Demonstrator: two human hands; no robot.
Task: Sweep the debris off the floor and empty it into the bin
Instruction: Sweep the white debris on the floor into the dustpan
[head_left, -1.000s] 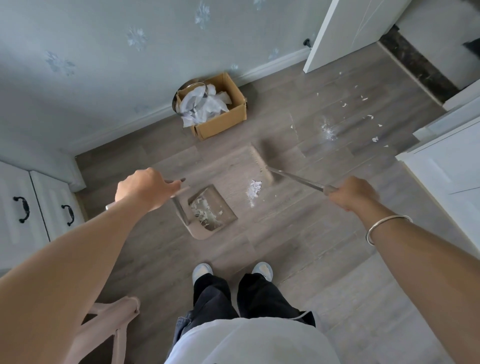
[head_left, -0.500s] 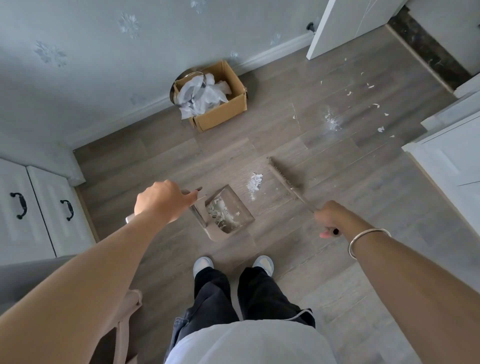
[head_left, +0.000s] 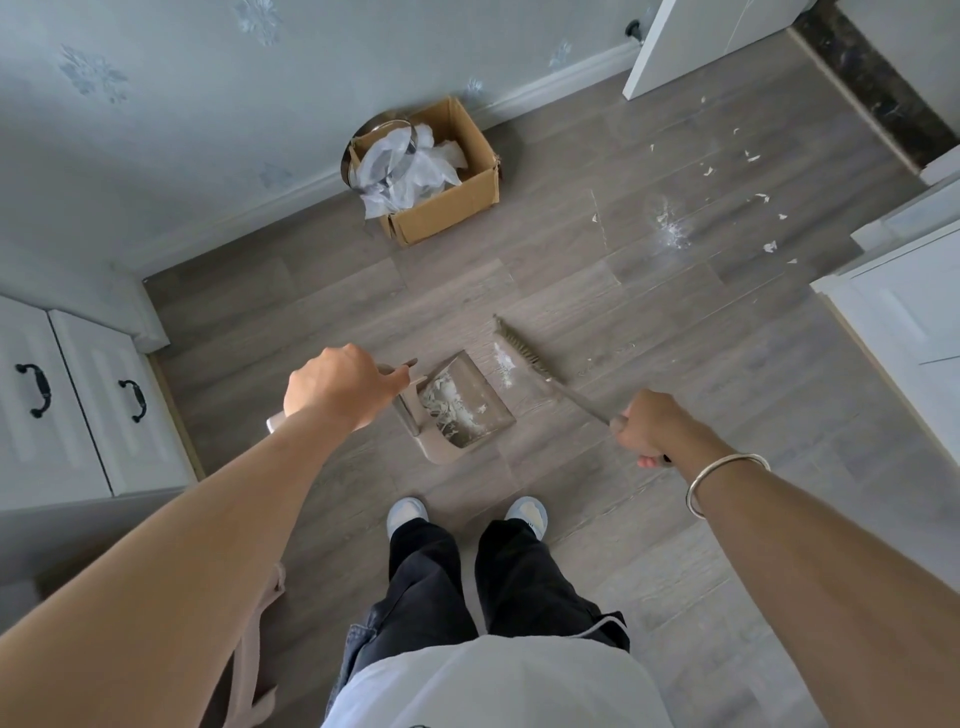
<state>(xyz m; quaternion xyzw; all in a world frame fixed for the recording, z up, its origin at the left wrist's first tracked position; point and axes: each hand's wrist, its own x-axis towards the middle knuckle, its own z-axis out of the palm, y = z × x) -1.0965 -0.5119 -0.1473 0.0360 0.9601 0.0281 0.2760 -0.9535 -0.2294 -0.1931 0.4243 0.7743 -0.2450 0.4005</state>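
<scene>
Hands apart: left hand (head_left: 337, 387) grips the dustpan (head_left: 467, 410) handle, right hand (head_left: 649, 428) the broom (head_left: 524, 348). The debris (head_left: 503, 366) lies at the pan's one-o'clock lip, so next probably comes a short stroke inward. At twelve stands the bin (head_left: 447, 213).

Matt wood-grain floor (head_left: 675, 322), cardboard box (head_left: 447, 208)

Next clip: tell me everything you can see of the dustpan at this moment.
The beige plastic dustpan rests on the grey wood-look floor, ahead of the person's shoes. Its shallow tray, with raised side walls, opens toward the broom's bristle head. White scraps and powder lie inside. A handle rises from its rear into the left hand, which grips it. A small white pile lies just outside its lip.
</scene>
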